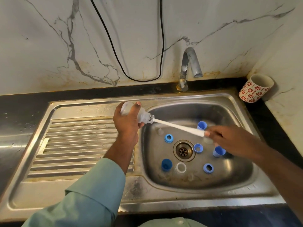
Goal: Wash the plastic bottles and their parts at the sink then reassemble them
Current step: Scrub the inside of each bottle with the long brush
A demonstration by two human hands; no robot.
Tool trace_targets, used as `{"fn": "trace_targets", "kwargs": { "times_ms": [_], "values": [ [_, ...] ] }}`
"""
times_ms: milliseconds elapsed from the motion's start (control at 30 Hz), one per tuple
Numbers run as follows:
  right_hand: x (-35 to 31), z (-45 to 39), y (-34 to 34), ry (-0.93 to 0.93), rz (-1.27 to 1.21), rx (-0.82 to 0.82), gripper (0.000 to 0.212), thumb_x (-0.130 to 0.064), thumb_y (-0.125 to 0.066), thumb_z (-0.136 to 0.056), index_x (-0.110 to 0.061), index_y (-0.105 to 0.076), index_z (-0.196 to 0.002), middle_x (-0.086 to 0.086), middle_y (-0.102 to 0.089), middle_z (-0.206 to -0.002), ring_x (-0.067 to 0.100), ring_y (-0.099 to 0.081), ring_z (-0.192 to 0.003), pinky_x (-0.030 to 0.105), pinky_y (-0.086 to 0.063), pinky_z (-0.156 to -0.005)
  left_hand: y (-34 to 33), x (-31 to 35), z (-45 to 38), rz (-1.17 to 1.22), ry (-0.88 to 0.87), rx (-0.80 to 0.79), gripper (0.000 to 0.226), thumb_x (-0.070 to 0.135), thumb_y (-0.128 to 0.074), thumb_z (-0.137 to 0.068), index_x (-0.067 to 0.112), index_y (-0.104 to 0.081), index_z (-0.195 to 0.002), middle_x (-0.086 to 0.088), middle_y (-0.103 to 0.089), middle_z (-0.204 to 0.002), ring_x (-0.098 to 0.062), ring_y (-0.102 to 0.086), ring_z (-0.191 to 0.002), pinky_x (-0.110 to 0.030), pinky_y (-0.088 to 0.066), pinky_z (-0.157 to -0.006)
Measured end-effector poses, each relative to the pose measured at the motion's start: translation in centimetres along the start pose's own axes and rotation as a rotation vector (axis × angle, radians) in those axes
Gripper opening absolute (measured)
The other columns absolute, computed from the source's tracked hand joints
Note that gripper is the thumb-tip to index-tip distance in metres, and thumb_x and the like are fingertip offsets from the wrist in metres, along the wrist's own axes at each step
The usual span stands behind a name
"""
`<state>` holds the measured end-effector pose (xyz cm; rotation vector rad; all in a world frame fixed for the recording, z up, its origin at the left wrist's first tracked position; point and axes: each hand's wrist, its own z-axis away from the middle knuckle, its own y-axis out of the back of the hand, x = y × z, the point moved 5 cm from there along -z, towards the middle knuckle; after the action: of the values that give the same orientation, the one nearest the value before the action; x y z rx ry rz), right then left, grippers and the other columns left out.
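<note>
Your left hand [127, 121] has its fingers curled round a clear plastic bottle [131, 110], thumb over the top, the bottle lying sideways above the rim between the ribbed drainboard [78, 145] and the basin, its mouth pointing right; your right hand [229, 138] pinches the end of a white bottle brush [178, 126] between its fingers, blurred, so how they lie is hard to tell; the bristle head sits at the bottle's mouth and the handle slants down to the right across the basin. Below, on the floor of the steel sink [164, 200], blue caps and rings lie scattered around the drain [184, 150]: one ring [168, 138] left of the drain, one cap [202, 125] near the far side just beside the brush handle, one [198, 148] right of the drain, one [218, 151] under your right wrist, a darker cap [166, 164] and a white ring [181, 167] near the front, another blue ring [208, 168] at front right. The tap [188, 68] stands at the worktop's back edge; a red-flowered cup [255, 87] leans in the back right corner.
</note>
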<state>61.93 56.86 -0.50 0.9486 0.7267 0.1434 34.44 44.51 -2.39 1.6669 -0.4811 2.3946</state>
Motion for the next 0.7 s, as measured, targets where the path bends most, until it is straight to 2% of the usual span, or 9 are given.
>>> {"fn": "trace_targets", "kwargs": {
  "times_ms": [67,133,200,267,433,500,600,667,700],
  "values": [
    [-0.7,0.4,0.6,0.054,0.321,0.249,0.036,-0.052,-0.044,-0.097,-0.027,-0.054,-0.121,-0.008,-0.056,-0.104,0.01,-0.054,-0.072,0.025,-0.043,-0.064,-0.1,0.1,0.2,0.025,-0.004,0.025,0.033,0.025,-0.084,-0.079,0.034,-0.06,-0.101,0.002,-0.06,-0.102,-0.024,-0.064,-0.092,-0.029,-0.057,-0.052],
    [-0.8,1.0,0.4,0.117,0.454,0.3,0.047,-0.055,-0.055,-0.09,-0.031,-0.045,-0.129,-0.009,-0.048,-0.116,0.008,-0.052,-0.079,0.026,-0.046,-0.066,-0.1,0.3,0.2,0.046,-0.018,0.036,0.038,0.026,-0.084,-0.079,0.032,-0.06,-0.108,0.001,-0.06,-0.106,-0.023,-0.063,-0.093,-0.029,-0.057,-0.054],
    [-0.6,1.5,0.5,0.193,0.48,0.354,0.041,-0.051,-0.061,-0.086,-0.028,-0.053,-0.119,-0.008,-0.053,-0.107,0.009,-0.054,-0.071,0.027,-0.049,-0.058,-0.3,0.5,0.3,0.048,-0.034,0.025,0.039,0.026,-0.084,-0.079,0.031,-0.06,-0.109,0.002,-0.059,-0.105,-0.023,-0.063,-0.094,-0.029,-0.057,-0.054],
    [-0.4,1.6,1.3,0.158,0.299,0.376,0.027,-0.049,-0.066,-0.084,-0.027,-0.059,-0.097,-0.01,-0.058,-0.086,0.01,-0.054,-0.063,0.028,-0.047,-0.056,-0.4,0.5,0.4,0.044,-0.045,0.022,0.038,0.026,-0.083,-0.08,0.031,-0.06,-0.109,0.002,-0.059,-0.105,-0.023,-0.063,-0.096,-0.028,-0.057,-0.055],
    [-0.3,1.2,-0.1,0.006,-0.365,-0.131,0.033,-0.041,-0.061,-0.091,-0.021,-0.067,-0.065,0.002,-0.063,-0.058,0.019,-0.052,-0.056,0.027,-0.041,-0.055,-0.5,0.7,0.6,0.033,-0.063,0.022,0.045,0.028,-0.083,-0.08,0.027,-0.06,-0.118,-0.004,-0.059,-0.118,-0.029,-0.063,-0.103,-0.027,-0.056,-0.053],
    [-0.8,1.8,-0.4,-0.022,-0.419,-0.18,0.039,-0.044,-0.056,-0.093,-0.021,-0.067,-0.063,0.006,-0.064,-0.059,0.02,-0.05,-0.054,0.028,-0.04,-0.052,-0.6,0.5,0.7,0.041,-0.059,0.004,0.041,0.028,-0.083,-0.08,0.028,-0.06,-0.114,-0.004,-0.06,-0.114,-0.029,-0.063,-0.101,-0.026,-0.054,-0.052],
    [-1.7,1.7,0.6,0.071,-0.053,-0.016,0.033,-0.058,-0.058,-0.084,-0.029,-0.068,-0.096,-0.007,-0.065,-0.081,0.004,-0.051,-0.059,0.016,-0.038,-0.053,-0.5,0.2,0.7,0.039,-0.053,0.023,0.048,0.029,-0.084,-0.079,0.024,-0.06,-0.12,-0.007,-0.06,-0.118,-0.029,-0.064,-0.101,-0.027,-0.055,-0.053],
    [-2.3,1.9,0.7,0.121,0.403,0.079,0.05,-0.054,-0.063,-0.086,-0.041,-0.047,-0.131,-0.015,-0.049,-0.11,0.004,-0.05,-0.073,0.017,-0.037,-0.061,-0.3,-0.1,0.7,0.044,-0.031,0.044,0.05,0.03,-0.083,-0.079,0.025,-0.059,-0.122,-0.007,-0.059,-0.12,-0.027,-0.063,-0.1,-0.027,-0.056,-0.054],
    [-2.5,2.1,0.7,0.177,0.54,0.176,0.053,-0.048,-0.065,-0.088,-0.039,-0.042,-0.135,-0.012,-0.047,-0.115,0.008,-0.052,-0.072,0.02,-0.04,-0.06,-0.3,-0.2,0.6,0.054,-0.014,0.054,0.049,0.03,-0.083,-0.08,0.027,-0.058,-0.121,-0.005,-0.058,-0.119,-0.025,-0.062,-0.099,-0.027,-0.056,-0.054]
  ]
}}
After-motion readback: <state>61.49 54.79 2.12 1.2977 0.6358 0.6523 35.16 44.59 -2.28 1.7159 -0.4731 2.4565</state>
